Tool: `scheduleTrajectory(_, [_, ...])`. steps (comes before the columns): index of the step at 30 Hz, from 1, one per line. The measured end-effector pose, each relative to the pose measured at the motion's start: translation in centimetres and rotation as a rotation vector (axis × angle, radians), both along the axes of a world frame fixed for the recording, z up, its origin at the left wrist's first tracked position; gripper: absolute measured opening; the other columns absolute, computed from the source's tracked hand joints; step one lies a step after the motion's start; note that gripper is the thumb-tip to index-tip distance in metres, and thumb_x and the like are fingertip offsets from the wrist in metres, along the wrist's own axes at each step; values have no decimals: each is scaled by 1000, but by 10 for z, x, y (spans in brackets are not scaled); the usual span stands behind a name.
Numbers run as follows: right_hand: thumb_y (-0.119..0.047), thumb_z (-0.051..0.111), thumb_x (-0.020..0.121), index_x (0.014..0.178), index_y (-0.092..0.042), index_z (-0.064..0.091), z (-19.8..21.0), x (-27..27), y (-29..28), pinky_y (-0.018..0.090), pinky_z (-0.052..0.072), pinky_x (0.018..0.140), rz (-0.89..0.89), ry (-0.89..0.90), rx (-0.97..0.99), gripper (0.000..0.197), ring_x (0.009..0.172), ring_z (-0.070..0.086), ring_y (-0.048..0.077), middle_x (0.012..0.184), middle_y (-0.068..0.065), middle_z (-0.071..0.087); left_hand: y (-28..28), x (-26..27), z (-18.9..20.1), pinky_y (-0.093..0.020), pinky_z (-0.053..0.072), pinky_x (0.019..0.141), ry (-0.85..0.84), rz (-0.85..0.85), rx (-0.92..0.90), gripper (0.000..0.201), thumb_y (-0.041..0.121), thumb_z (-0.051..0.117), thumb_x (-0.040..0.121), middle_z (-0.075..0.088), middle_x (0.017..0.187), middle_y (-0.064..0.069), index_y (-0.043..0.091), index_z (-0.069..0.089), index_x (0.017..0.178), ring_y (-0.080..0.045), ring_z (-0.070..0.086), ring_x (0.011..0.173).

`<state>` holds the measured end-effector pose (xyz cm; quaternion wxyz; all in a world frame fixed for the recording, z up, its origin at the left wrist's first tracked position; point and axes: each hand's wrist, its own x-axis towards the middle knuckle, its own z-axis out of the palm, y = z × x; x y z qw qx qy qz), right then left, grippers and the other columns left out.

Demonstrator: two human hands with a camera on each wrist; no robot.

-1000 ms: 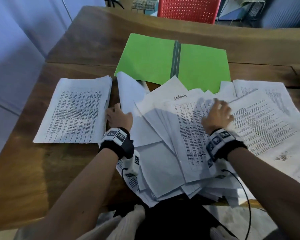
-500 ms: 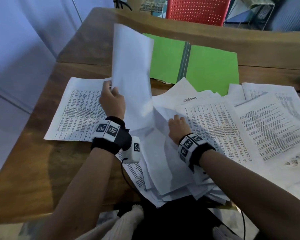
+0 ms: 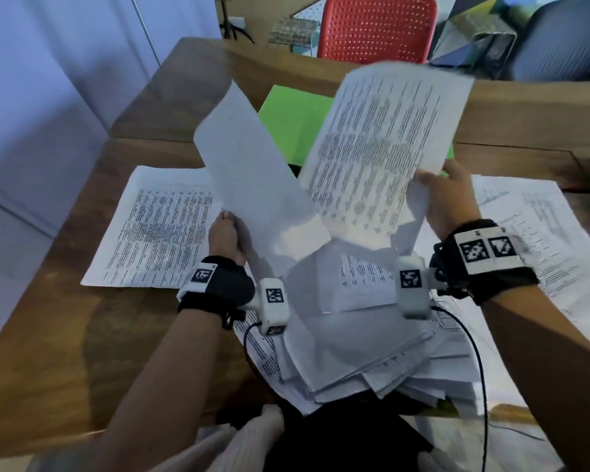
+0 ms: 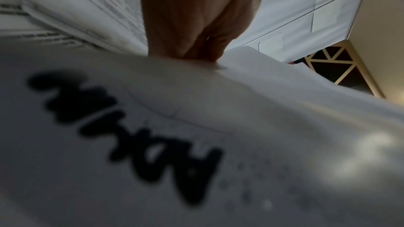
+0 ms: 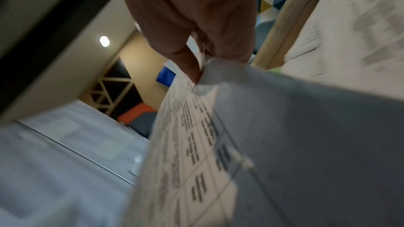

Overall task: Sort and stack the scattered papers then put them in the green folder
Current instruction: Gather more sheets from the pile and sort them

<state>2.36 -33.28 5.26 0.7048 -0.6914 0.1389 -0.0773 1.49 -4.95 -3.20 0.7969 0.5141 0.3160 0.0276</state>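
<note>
My left hand (image 3: 226, 233) pinches a blank-backed sheet (image 3: 252, 178) lifted off the table and tilted up to the left; in the left wrist view the left hand (image 4: 203, 44) grips that sheet (image 4: 174, 135), which bears blurred black lettering. My right hand (image 3: 448, 199) holds up a printed sheet (image 3: 385, 144) by its right edge; the right wrist view shows the right hand (image 5: 196, 54) pinching this sheet (image 5: 196, 144). The open green folder (image 3: 293, 120) lies behind, mostly hidden by both raised sheets. A neat stack (image 3: 157, 229) lies at the left. Scattered papers (image 3: 372, 352) cover the middle and right.
The wooden table (image 3: 65, 335) shows bare wood at the near left. A red chair (image 3: 375, 27) stands beyond the far edge. Loose sheets (image 3: 542, 226) spread to the right edge, and some hang over the near edge. A cable (image 3: 474, 352) runs from my right wrist.
My right hand has picked a printed sheet off the pile and raised it high to the right. My left hand still holds its blank-backed sheet, now tilted more toward the middle.
</note>
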Motion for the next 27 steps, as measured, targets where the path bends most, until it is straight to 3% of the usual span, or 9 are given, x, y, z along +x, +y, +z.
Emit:
scheduleTrajectory(5, [-3, 56, 80, 70, -7, 45, -79, -15, -24, 31, 37, 72, 84, 350, -527, 15, 82, 48, 19, 74, 11, 53, -20, -1, 2, -33, 45, 77, 22, -72, -79, 38, 3, 26, 98, 52, 77, -2, 18, 47, 71, -15, 50, 70])
scheduleTrajectory(7, [-2, 51, 86, 87, 0, 51, -97, -26, -24, 32, 38, 75, 129, 449, -669, 2, 93, 52, 23, 92, 18, 57, -26, -4, 4, -29, 47, 75, 73, -139, -95, 32, 12, 30, 101, 57, 82, -1, 17, 52, 78, -15, 54, 73])
scheduleTrajectory(12, [-19, 56, 89, 129, -3, 36, -80, -40, 3, 47, 35, 103, 23, 477, -739, 47, 124, 40, 36, 134, 22, 42, -43, -17, 2, -25, 47, 75, 85, -260, -65, 35, 11, 28, 101, 58, 82, -1, 14, 51, 76, -14, 54, 74])
scheduleTrajectory(14, [-37, 54, 89, 129, -6, 38, -56, -42, 25, 48, 36, 105, 47, 284, -670, 53, 123, 40, 30, 133, 14, 42, -47, -20, 0, -28, 45, 71, 89, -274, -4, 36, 10, 28, 99, 55, 76, 0, 17, 48, 70, -16, 52, 72])
scheduleTrajectory(17, [-53, 46, 88, 114, -9, 55, -28, -43, 53, 33, 46, 84, 274, 218, -135, 52, 95, 57, 19, 107, 4, 59, -51, -20, -2, -27, 34, 63, 117, -278, 132, 38, 10, 29, 99, 40, 68, -1, 17, 42, 63, -17, 39, 66])
scheduleTrajectory(20, [-48, 62, 75, 87, -4, 62, -21, -41, 68, 33, 41, 74, 419, 188, -145, 45, 79, 55, 18, 87, 7, 61, -53, -22, 8, -19, 36, 57, 102, -293, 237, 36, 10, 30, 101, 41, 69, -1, 14, 45, 69, -11, 39, 62])
scheduleTrajectory(21, [-38, 65, 77, 87, -2, 63, -22, -41, 72, 33, 42, 74, 438, 177, -249, 38, 80, 54, 18, 86, 9, 61, -55, -22, 9, -17, 42, 59, 91, -327, 276, 30, 13, 30, 101, 48, 75, -3, 11, 51, 79, -12, 46, 67])
scheduleTrajectory(23, [-19, 61, 84, 85, -5, 63, -25, -41, 79, 29, 44, 68, 443, 147, -495, 15, 76, 56, 21, 80, 11, 61, -61, -25, 15, -27, 50, 90, 81, -462, 363, 30, 24, 33, 101, 57, 112, -13, 5, 50, 117, -24, 56, 101])
scheduleTrajectory(27, [-6, 50, 87, 83, 2, 56, -24, -46, 85, 33, 31, 57, 334, -114, -874, 11, 65, 48, 29, 69, 16, 54, -65, -33, 33, -49, 16, 119, 98, -648, 455, 82, 65, 31, 89, 17, 156, -12, 13, 13, 150, -27, 16, 145])
